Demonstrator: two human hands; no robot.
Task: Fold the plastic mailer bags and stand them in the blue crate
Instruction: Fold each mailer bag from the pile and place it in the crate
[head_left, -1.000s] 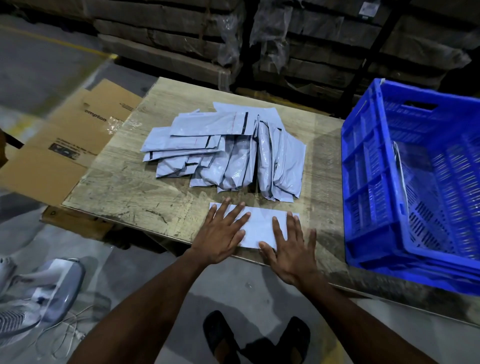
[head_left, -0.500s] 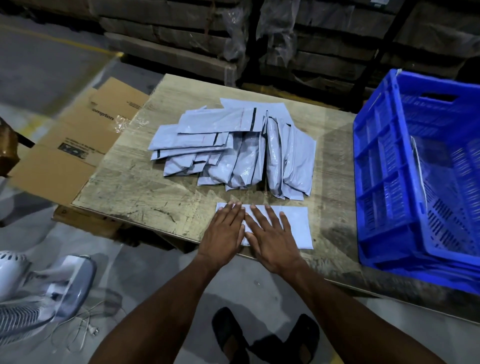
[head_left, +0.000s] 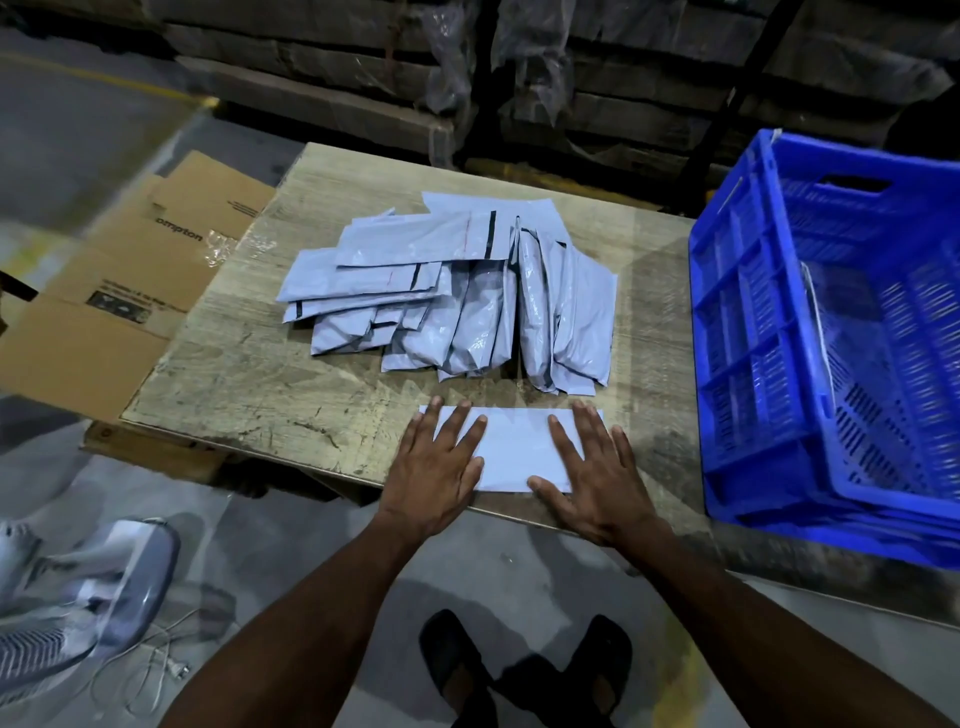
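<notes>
A folded pale grey mailer bag (head_left: 514, 449) lies flat near the table's front edge. My left hand (head_left: 436, 470) presses flat on its left end, fingers spread. My right hand (head_left: 597, 475) presses flat on its right end, fingers spread too. Behind them a heap of several grey mailer bags (head_left: 457, 301) covers the middle of the wooden table (head_left: 249, 384). The blue crate (head_left: 779, 332) stands at the table's right side, with one thin white bag (head_left: 815, 322) standing along its left wall inside.
Flattened cardboard boxes (head_left: 119, 291) lie left of the table. A white fan (head_left: 78, 597) with a cable sits on the floor at lower left. Wrapped stacks of boards (head_left: 415, 62) stand behind. My feet (head_left: 519, 670) are below the table's front edge.
My hands were together at the middle of the folded bag half a second ago; they have slid apart to its two ends, smoothing it flat.
</notes>
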